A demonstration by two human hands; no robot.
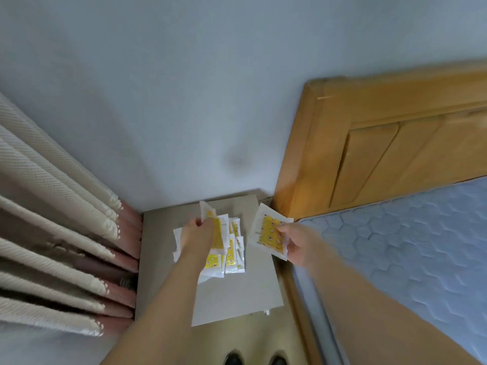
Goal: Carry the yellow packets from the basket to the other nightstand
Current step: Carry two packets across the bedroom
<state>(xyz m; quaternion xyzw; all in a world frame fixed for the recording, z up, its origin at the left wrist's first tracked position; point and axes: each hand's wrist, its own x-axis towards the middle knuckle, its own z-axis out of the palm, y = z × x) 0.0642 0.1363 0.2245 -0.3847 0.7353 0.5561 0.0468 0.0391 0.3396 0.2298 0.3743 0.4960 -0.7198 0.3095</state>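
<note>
Pleated curtains (pixel 52 219) hang at the far left. The left hand (pixel 196 235) curls its fingers (pixel 208 223) around one yellow packet (pixel 208 213), lifted just above a pile of packets (pixel 232 248) lying on the grey nightstand (pixel 237 293). Right of the pile, the right hand (pixel 295 242) pinches a larger yellow packet (pixel 270 230) between thumb and fingers, beside the mattress (pixel 408 246) and wooden headboard (pixel 382 140).

The yellow packets (pixel 232 248) appear as glossy plastic film, the nightstand (pixel 237 293) top matt grey, the headboard (pixel 382 143) varnished wood, the mattress (pixel 411 246) quilted cloth.
</note>
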